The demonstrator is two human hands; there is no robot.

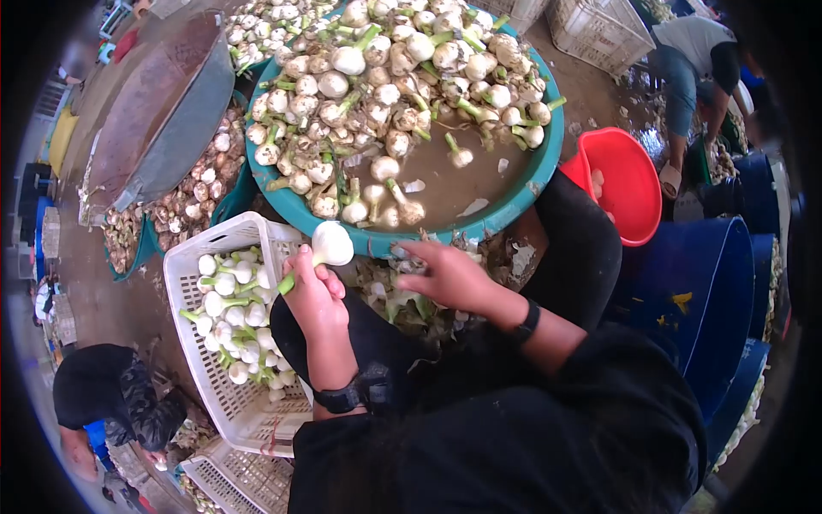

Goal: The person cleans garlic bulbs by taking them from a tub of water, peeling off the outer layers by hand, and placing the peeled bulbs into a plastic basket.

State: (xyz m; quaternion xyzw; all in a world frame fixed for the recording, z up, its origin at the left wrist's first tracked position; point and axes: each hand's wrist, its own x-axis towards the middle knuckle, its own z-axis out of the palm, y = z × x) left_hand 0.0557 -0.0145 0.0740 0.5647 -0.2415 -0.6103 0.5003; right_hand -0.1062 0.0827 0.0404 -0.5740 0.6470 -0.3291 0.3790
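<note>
A clean white garlic bulb (332, 244) with a short green stem is held in my left hand (315, 295), its fingers wrapped round the stem. My right hand (449, 276) is apart from the bulb, to its right, with thumb and fingers spread near the rim of a large green tub (394, 247). Many dirt-streaked garlic bulbs (398, 141) are heaped in the tub, some in brown water. Below and left of my left hand, a white plastic basket (201, 360) holds peeled bulbs (231, 313). Loose peelings (394, 300) lie below the tub, between my legs.
A red basin (629, 188) and large blue barrels (685, 287) stand to the right. More garlic (193, 193) lies beside a grey metal cart (175, 128) at left. One person (107, 390) crouches at lower left; another (698, 64) bends over at upper right.
</note>
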